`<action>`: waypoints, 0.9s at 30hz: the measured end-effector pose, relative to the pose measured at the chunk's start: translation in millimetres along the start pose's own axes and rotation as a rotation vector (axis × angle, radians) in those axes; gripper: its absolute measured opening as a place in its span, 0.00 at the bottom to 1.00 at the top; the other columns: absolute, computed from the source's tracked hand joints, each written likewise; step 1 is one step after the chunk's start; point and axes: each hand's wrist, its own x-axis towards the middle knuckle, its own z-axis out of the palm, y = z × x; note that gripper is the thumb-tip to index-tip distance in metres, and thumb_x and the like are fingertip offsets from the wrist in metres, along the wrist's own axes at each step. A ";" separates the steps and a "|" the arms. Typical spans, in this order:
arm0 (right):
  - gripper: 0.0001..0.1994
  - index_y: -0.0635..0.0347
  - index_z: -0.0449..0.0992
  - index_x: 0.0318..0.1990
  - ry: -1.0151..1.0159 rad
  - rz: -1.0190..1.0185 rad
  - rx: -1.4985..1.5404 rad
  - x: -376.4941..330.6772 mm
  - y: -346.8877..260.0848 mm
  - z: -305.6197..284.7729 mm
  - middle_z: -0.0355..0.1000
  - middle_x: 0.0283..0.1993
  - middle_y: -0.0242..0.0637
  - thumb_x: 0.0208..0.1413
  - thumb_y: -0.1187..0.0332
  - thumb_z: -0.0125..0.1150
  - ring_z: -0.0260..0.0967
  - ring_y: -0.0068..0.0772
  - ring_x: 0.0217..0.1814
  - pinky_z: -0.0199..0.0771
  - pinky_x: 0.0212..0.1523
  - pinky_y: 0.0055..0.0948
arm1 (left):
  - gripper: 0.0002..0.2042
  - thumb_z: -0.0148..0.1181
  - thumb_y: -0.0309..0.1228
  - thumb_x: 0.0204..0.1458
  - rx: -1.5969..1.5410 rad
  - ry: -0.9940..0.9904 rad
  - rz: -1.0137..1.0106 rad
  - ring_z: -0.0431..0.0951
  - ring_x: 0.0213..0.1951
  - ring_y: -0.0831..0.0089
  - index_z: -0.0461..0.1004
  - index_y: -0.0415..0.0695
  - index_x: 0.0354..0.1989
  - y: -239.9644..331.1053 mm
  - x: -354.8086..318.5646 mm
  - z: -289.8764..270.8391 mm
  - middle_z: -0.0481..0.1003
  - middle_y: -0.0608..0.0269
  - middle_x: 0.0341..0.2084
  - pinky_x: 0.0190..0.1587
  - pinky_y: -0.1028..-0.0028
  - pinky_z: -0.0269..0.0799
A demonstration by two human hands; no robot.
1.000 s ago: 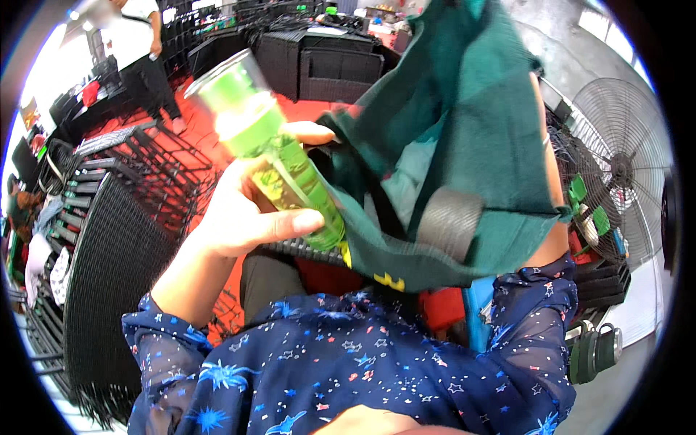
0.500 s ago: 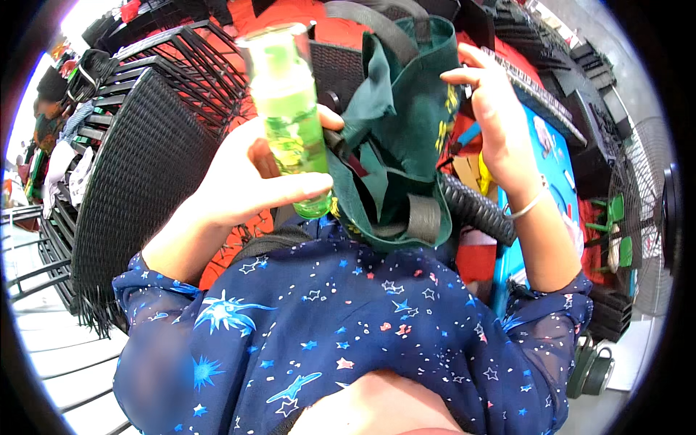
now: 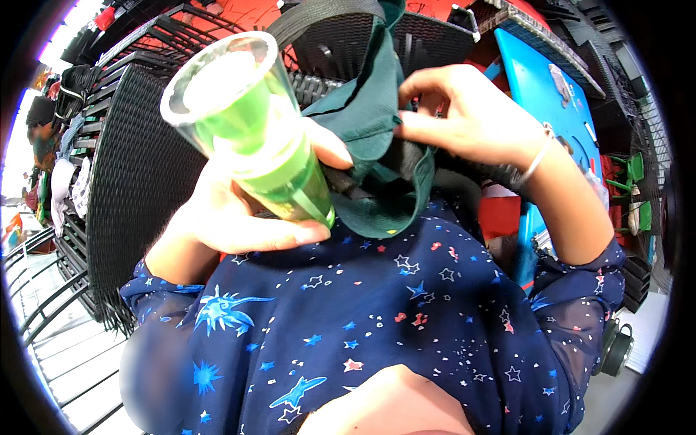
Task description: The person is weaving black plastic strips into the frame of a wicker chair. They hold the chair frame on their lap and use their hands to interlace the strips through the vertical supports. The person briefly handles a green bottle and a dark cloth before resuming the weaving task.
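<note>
My left hand [image 3: 217,210] is wrapped round a green bottle [image 3: 283,170] with a wide clear cap over its top. The bottle is tilted, its capped end towards the upper left and near the camera. Against the fingers of that hand lies a dark green cloth bag [image 3: 362,119] with black strap handles. My right hand [image 3: 467,112] is closed on the bag's right edge, thumb and forefinger pinching the cloth. The bag hangs in front of my chest, its upper part folded over, so most of its inside is hidden.
A black woven wicker chair [image 3: 145,181] stands at my left, with slatted black frames behind it. To the right is a blue board [image 3: 551,94] with small things on it. Small green chairs [image 3: 629,170] and a dark green round container [image 3: 616,348] are farther right.
The bottle has tipped to the left and come nearer the camera. My right hand has moved in and taken hold of the bag's edge. The bag has folded over and narrowed.
</note>
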 end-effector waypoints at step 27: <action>0.11 0.57 0.65 0.39 0.468 0.030 1.239 -68.0 -19.1 58.3 0.71 0.34 0.30 0.62 0.74 0.65 0.69 0.12 0.23 0.67 0.16 0.13 | 0.27 0.68 0.19 0.52 0.023 0.197 -0.216 0.75 0.58 0.67 0.65 0.39 0.61 -8.4 48.6 1.0 0.73 0.53 0.57 0.62 0.66 0.69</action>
